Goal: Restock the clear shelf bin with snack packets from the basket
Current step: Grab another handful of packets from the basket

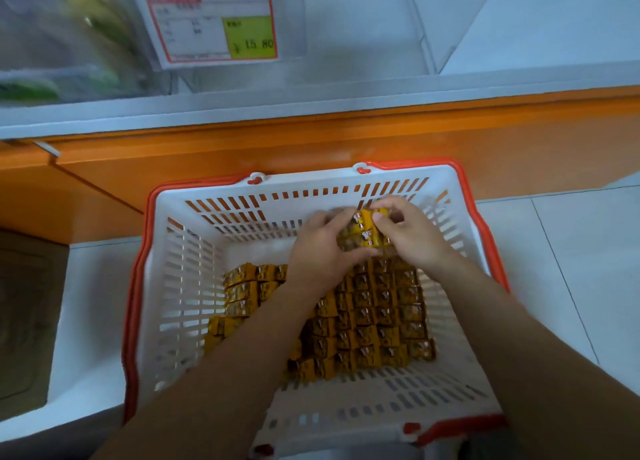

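At the far left of the upper shelf a neighbouring bin [52,44] holds blurred green goods, too smeared to name; just right of it a red-bordered price label [211,23] hangs on the front wall of the clear shelf bin [346,26], which looks largely empty behind the label, so the restock seems to be at an early stage. Below the shelf runs an orange ledge [311,137], and the basket [162,286], white with an orange rim, stands on the pale floor [571,251] against it, presumably parked there so the lift up to the bin is short. Inside, yellow snack packets [377,307] lie in tidy rows across the bottom, denser toward the right, with a bare patch at the far end. The left hand [322,251] curls around the near and left side of a bundle of packets [365,232] raised above the rows; its fingers are clenched on the bundle. The right hand [412,234] closes on the bundle's right side, thumb over the top, fingers grasping it too; using both hands likely keeps several loose packets squared together. I judge the step in hand to be gathering a stack, with the carry up to the clear bin not yet begun; loose outer packets could slip.
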A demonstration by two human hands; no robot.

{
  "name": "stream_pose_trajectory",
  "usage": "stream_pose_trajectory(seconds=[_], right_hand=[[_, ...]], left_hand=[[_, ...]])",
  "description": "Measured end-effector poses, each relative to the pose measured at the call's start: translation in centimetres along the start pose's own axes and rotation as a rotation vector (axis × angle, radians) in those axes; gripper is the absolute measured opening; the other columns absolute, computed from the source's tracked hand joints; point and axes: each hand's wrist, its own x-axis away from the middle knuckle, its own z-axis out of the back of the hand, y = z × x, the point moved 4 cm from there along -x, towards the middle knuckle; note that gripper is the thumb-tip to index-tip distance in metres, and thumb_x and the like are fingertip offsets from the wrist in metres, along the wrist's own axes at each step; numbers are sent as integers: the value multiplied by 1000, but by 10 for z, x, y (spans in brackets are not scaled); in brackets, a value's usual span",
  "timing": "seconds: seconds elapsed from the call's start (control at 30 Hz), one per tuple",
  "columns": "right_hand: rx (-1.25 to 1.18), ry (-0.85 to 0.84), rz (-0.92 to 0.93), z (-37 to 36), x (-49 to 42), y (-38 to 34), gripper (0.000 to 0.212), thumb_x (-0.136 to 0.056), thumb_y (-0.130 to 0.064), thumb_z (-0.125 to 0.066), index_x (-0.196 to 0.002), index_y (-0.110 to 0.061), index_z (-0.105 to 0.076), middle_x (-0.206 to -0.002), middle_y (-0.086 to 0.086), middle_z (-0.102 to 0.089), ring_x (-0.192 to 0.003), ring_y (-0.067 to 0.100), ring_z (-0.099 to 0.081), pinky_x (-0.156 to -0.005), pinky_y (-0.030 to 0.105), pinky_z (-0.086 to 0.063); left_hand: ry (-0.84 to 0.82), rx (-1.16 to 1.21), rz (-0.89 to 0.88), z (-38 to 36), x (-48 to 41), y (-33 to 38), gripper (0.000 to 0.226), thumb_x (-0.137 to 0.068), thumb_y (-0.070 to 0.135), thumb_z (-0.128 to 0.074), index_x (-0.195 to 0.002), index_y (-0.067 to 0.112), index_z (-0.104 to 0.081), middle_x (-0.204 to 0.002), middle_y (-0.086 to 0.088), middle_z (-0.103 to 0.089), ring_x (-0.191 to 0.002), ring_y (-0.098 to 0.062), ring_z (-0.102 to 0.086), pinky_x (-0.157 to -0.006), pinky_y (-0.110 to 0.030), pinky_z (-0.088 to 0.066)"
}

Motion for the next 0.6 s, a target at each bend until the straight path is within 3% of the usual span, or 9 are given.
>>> stream_pose_trajectory(seconds=[0.13, 0.2, 0.3, 0.4, 0.47, 0.53, 0.6], right_hand=[[-118, -54, 5, 23, 32, -37, 17, -103, -20, -53, -111, -27, -66, -115, 19, -62, -105, 33, -66, -78, 48, -61], [-140, -68, 33, 38, 48, -63, 18, -103, -21, -53, -104, -33, -67, -113, 20, -64, -103, 28, -67, -73, 43, -61], [-174, -106, 74, 58, 74, -107, 15, -101, -25, -55, -103, -32, -68, -105, 9, -66, -83, 11, -66, -60, 29, -56], [-224, -79, 108, 73, 102, -152, 23, -97, -28, -61, -119, -23, -65, -95, 5, -69, -63, 6, -64, -52, 24, -55], [-318, -74, 122, 83, 122, -181, 39, -92, -25, -67, -128, -14, -57, -82, 6, -70, -55, 10, -64, -49, 25, -54], [-383, -136, 125, 90, 143, -207, 50, -82, -27, -74, -127, -10, -57, -76, 9, -70, -57, 16, -65, -51, 27, -55], [-393, -209, 143, 96, 162, -229, 60, -67, -32, -79, -120, -9, -64, -86, 14, -70, -74, 24, -66, -61, 33, -58]], left_hand=[[34, 104, -71, 38, 11, 45, 75, -70, 59, -83, -136, 28, -62, -117, 10, -51, -107, -8, -54, -91, -28, -51], [50, 140, -78, 61, 18, 72, 75, -70, 62, -80, -132, 27, -60, -115, 13, -54, -102, -4, -55, -88, -24, -49], [27, 114, -51, 100, 27, 110, 78, -64, 79, -65, -125, 31, -51, -107, 9, -67, -95, -12, -65, -81, -35, -56], [28, 219, -42, 146, 37, 148, 77, -58, 80, -64, -116, 31, -52, -94, 8, -71, -78, -9, -69, -66, -31, -58], [31, 340, -42, 175, 44, 170, 74, -57, 75, -69, -112, 27, -58, -94, 6, -73, -79, -6, -70, -67, -23, -56], [27, 439, -37, 202, 54, 188, 66, -58, 70, -72, -105, 24, -66, -91, 4, -76, -83, -10, -71, -75, -28, -57], [23, 516, -32, 227, 65, 202, 55, -60, 63, -76, -97, 23, -70, -85, 7, -77, -77, -7, -71, -70, -24, -57]])
